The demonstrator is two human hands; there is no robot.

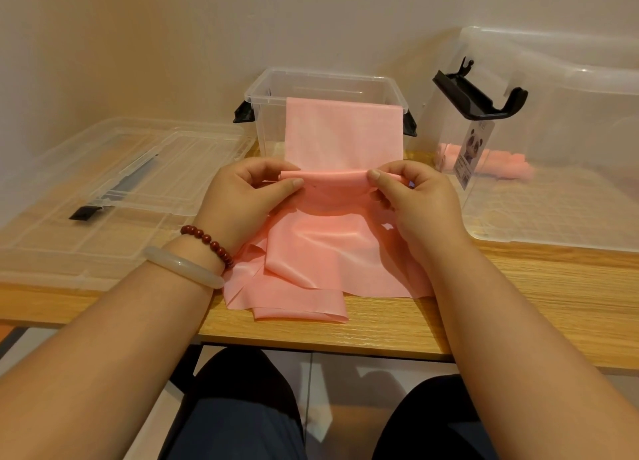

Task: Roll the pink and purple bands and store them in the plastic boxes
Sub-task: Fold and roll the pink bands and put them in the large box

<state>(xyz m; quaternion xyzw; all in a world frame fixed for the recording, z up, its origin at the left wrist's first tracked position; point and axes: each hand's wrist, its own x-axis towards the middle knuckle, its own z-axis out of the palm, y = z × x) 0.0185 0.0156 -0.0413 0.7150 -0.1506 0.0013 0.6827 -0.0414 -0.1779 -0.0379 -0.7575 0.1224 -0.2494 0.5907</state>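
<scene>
A pink band (342, 134) hangs over the front rim of a small clear plastic box (266, 89) and runs down onto the wooden table, where its loose end lies crumpled at the front edge. My left hand (242, 197) and my right hand (415, 197) pinch the two ends of a short rolled fold in the band, just in front of the box. A larger clear box (553, 148) stands at the right, with rolled pink bands (498, 166) lying inside it. No purple band is visible.
Clear lids (114, 183) with a black latch lie flat on the table at the left. A black clip handle (480, 96) and a panda label mark the large box's near corner. A wall stands close behind. My knees show below the table edge.
</scene>
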